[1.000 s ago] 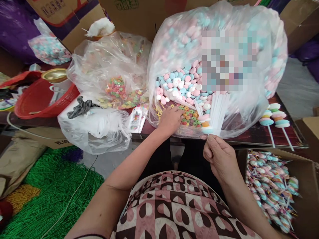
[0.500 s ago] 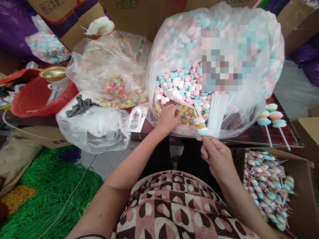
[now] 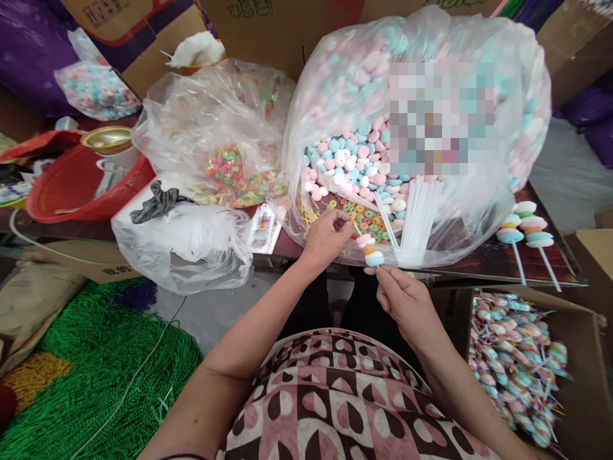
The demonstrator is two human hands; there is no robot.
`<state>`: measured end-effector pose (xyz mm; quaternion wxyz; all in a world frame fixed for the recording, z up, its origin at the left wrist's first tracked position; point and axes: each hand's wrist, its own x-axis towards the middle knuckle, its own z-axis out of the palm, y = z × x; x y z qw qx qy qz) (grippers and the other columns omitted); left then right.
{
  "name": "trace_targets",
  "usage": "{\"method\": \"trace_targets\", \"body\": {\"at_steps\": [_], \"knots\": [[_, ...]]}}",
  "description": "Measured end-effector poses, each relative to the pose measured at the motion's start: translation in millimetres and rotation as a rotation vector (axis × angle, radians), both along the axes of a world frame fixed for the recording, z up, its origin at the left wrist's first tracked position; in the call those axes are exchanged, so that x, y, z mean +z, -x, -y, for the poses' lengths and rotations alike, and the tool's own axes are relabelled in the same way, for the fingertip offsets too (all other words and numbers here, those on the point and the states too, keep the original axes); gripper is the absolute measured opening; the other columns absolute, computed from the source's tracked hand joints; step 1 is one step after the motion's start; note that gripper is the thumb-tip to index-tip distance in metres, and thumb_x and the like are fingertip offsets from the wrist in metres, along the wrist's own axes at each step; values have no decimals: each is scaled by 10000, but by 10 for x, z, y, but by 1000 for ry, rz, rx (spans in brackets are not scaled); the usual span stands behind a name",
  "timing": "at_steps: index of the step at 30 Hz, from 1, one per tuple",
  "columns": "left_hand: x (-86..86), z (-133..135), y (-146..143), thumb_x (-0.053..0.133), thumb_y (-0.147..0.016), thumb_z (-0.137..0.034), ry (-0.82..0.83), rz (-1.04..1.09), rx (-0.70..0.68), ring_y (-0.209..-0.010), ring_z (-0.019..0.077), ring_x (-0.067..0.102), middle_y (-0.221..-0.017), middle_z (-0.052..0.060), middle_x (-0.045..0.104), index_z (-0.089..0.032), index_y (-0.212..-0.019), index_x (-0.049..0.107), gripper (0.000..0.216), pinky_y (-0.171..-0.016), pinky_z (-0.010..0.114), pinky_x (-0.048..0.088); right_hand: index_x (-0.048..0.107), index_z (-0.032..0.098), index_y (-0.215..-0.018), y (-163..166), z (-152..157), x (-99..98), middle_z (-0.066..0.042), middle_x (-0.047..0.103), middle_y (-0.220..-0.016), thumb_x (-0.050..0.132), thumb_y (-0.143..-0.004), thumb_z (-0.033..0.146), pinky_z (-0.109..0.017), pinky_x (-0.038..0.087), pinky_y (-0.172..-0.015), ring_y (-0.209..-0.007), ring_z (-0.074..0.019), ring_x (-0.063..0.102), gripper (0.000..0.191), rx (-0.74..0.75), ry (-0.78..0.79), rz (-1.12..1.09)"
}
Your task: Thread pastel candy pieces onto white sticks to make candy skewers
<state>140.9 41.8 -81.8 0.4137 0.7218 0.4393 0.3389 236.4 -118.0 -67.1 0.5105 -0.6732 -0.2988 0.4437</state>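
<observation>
My right hand (image 3: 401, 295) pinches the lower end of a white stick threaded with a marshmallow skewer (image 3: 372, 250) of pink, white, orange and pale blue pieces. The skewer tilts up and left, its bare tip close to the fingers of my left hand (image 3: 328, 239). That left hand is closed in a pinch; whatever lies between its fingertips is too small to make out. Just beyond are small ring candies (image 3: 378, 223) in green, orange and yellow. Behind them, loose pink, blue and white marshmallows (image 3: 352, 160) fill a large clear bag (image 3: 306, 96).
White sticks (image 3: 419, 217) lie in the bag's mouth. Two finished-looking skewers (image 3: 535, 230) rest at the table's right edge, above a carton (image 3: 587, 358) of wrapped ones. Leftward are a bag of colourful rings (image 3: 225, 166), a white plastic bag (image 3: 191, 249) and a red basket (image 3: 71, 198).
My right hand has brought the skewer left, toward my left hand. My left hand has shifted slightly right, its fingers now near the stick's tip.
</observation>
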Motion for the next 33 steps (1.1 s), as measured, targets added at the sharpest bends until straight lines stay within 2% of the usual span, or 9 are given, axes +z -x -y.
{"method": "trace_targets", "body": {"at_steps": [5, 11, 18, 25, 28, 33], "knots": [[5, 19, -9, 596, -755, -156, 24, -3, 5, -711, 118, 578, -796, -7, 634, -181, -793, 606, 46, -710, 261, 473, 710, 133, -965, 13, -22, 6, 81, 377, -409, 564, -862, 512, -222, 179, -388, -380, -85, 290, 419, -28, 9, -20], [-3, 101, -47, 604, -766, -161, 48, 106, -42, -708, 103, 569, -804, -10, 634, -178, -799, 598, 38, -720, 245, 467, 709, 120, -949, 13, -44, 6, 82, 385, -406, 571, -860, 482, -217, 192, -387, -375, -78, 298, 398, -52, -11, -44], [10, 141, -43, 593, -789, -173, -98, 62, -104, -748, 117, 565, -797, -2, 617, -185, -779, 591, 16, -726, 248, 459, 698, 130, -927, 1, -81, 13, 88, 374, -409, 592, -858, 465, -210, 164, -374, -369, -66, 282, 359, -60, -36, -89], [61, 155, -39, 574, -769, -122, -116, -13, -104, -732, 122, 561, -802, 11, 629, -180, -774, 602, 65, -718, 251, 453, 649, 163, -856, -23, -96, -18, 93, 362, -426, 614, -868, 440, -209, 150, -387, -388, -58, 259, 280, -127, -138, -161], [63, 142, -38, 574, -766, -135, -18, 32, -72, -694, 109, 553, -767, -10, 624, -187, -768, 591, 55, -689, 239, 446, 655, 160, -876, -21, -80, -39, 92, 360, -429, 608, -876, 438, -214, 151, -398, -395, -61, 259, 282, -124, -140, -168], [50, 91, -39, 553, -786, -185, 211, 188, 3, -629, 87, 554, -673, -51, 588, -196, -765, 558, 24, -658, 219, 455, 688, 145, -928, -6, -47, -74, 87, 373, -423, 573, -895, 436, -219, 186, -425, -396, -62, 296, 314, -13, -86, -107]]}}
